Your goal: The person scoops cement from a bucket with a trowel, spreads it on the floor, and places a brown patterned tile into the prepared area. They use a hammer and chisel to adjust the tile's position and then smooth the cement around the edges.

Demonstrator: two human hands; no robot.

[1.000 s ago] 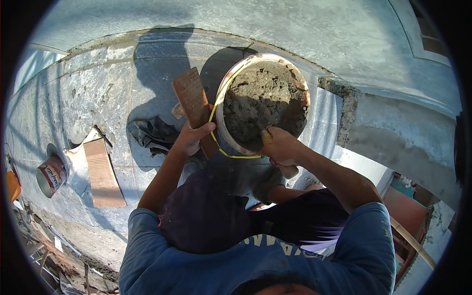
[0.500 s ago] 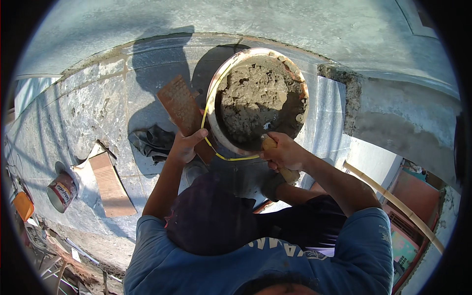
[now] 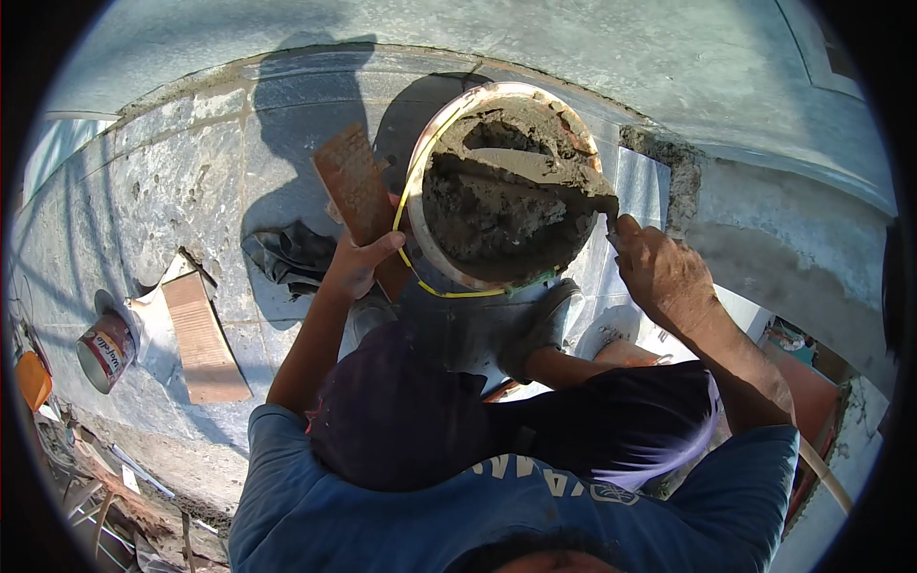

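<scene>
My left hand (image 3: 363, 260) is closed on the lower part of a reddish-brown tile (image 3: 351, 186) with a textured face, held upright-slanted just left of the bucket. The bucket (image 3: 420, 244) is round and white-rimmed, with a yellow strip handle (image 3: 405, 205) hanging along its left side. Wet grey mortar (image 3: 497, 220) fills much of it. At the bucket's right rim my right hand (image 3: 667, 272) is wrapped round the handle of a trowel (image 3: 521, 165). Its mortar-smeared blade lies across the mortar; the fist hides the grip.
A dark crumpled cloth (image 3: 287, 253) lies on the tiled floor left of me. Farther left are a ribbed tile (image 3: 205, 339) and a small tin (image 3: 107, 353). The wall (image 3: 535, 38) rises behind the bucket. At lower right runs a bamboo pole (image 3: 826, 477). My shoe (image 3: 546, 325) stands near the bucket.
My right hand has moved right and away from me, from the bucket's near rim to its right side. The trowel blade now shows across the mortar. My left hand still holds the tile.
</scene>
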